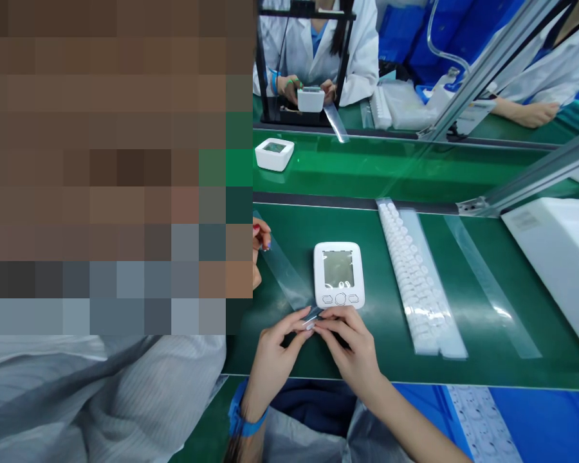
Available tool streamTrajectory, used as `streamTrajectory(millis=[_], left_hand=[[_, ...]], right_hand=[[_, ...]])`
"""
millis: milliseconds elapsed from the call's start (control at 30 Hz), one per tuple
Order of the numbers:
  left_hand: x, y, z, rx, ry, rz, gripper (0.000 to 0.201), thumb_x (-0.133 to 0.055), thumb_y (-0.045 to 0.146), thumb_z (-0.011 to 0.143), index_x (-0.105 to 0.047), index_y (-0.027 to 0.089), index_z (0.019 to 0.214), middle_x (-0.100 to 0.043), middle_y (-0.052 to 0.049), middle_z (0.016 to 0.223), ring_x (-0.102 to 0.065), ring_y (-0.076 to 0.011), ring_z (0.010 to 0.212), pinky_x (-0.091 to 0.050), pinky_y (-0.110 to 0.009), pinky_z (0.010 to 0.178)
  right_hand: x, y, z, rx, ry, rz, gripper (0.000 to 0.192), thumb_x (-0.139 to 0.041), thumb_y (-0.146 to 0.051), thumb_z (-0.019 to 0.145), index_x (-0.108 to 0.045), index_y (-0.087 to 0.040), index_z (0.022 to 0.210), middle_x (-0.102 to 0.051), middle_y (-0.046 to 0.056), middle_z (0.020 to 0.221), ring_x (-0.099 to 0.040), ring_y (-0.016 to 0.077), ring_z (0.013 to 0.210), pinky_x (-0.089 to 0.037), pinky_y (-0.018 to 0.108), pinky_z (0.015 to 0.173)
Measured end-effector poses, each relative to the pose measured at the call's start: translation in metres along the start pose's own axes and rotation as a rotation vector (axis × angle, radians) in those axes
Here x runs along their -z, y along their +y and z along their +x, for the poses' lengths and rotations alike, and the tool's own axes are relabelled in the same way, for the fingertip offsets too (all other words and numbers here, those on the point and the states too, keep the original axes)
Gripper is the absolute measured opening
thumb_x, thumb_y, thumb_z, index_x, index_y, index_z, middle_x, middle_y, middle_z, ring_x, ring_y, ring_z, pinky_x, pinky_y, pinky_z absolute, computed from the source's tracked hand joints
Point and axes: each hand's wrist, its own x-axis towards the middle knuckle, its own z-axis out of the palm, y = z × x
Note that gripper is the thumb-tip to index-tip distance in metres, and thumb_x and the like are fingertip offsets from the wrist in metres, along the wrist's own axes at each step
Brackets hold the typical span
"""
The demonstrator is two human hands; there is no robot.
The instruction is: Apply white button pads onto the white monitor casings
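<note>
A white blood pressure monitor (pixel 339 298) with a grey screen and a row of buttons lies face up on the green table in front of me. Just below its lower edge, my left hand (pixel 278 350) and my right hand (pixel 351 347) meet with fingertips pinched. Between them is a small piece of clear film (pixel 311 316), partly covered by the fingers. A blue band circles my left wrist. Left of the monitor, a long clear plastic strip (pixel 284 270) stretches toward my fingers; whether it joins the small piece I cannot tell.
Right of the monitor lies a clear strip of round white parts (pixel 410 276), then another clear strip (pixel 495 289) and a white tray (pixel 554 257). Another white monitor (pixel 274 155) sits on the green conveyor. A co-worker's hand (pixel 259 247) is at left; people in white coats work opposite.
</note>
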Motion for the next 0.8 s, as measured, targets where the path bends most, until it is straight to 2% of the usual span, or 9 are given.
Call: streamTrajectory(millis=[267, 467, 633, 800], left_hand=[[-0.0023, -0.0035, -0.0008, -0.01, 0.021, 0.02, 0.03, -0.067, 0.023, 0.087, -0.071, 0.026, 0.117, -0.081, 0.001, 0.093, -0.076, -0.0164, 0.087, -0.058, -0.025, 0.087], [-0.0042, -0.0027, -0.0028, 0.008, 0.032, -0.026, 0.03, -0.067, 0.023, 0.087, -0.071, 0.026, 0.117, -0.081, 0.002, 0.098, -0.076, -0.0146, 0.092, -0.058, -0.022, 0.09], [-0.0043, -0.0001, -0.0042, -0.005, 0.039, 0.007, 0.03, -0.068, 0.023, 0.087, -0.07, 0.026, 0.117, -0.081, 0.003, 0.096, -0.077, -0.0147, 0.092, -0.059, -0.021, 0.088], [-0.0053, 0.0013, -0.0046, -0.016, 0.06, 0.038, 0.029, -0.068, 0.023, 0.087, -0.07, 0.028, 0.116, -0.081, 0.004, 0.096, -0.077, -0.015, 0.093, -0.06, -0.021, 0.087]], right_hand=[[-0.0049, -0.0016, 0.0012, -0.119, 0.03, 0.06, 0.016, -0.065, -0.008, 0.089, -0.07, -0.022, 0.09, -0.063, 0.004, 0.093, -0.064, 0.017, 0.088, -0.054, 0.029, 0.079], [-0.0065, -0.0031, -0.0012, -0.199, 0.037, 0.091, 0.01, -0.064, -0.013, 0.09, -0.068, -0.022, 0.088, -0.061, 0.005, 0.098, -0.064, 0.0183, 0.095, -0.054, 0.032, 0.086], [-0.0077, -0.0035, -0.0048, -0.24, 0.056, 0.084, 0.007, -0.067, -0.017, 0.09, -0.068, -0.024, 0.088, -0.059, 0.005, 0.105, -0.061, 0.0194, 0.105, -0.051, 0.034, 0.095], [-0.0084, -0.0063, -0.0073, -0.246, 0.061, 0.083, 0.008, -0.065, -0.016, 0.091, -0.067, -0.024, 0.088, -0.058, 0.005, 0.105, -0.06, 0.0192, 0.105, -0.051, 0.035, 0.096]])
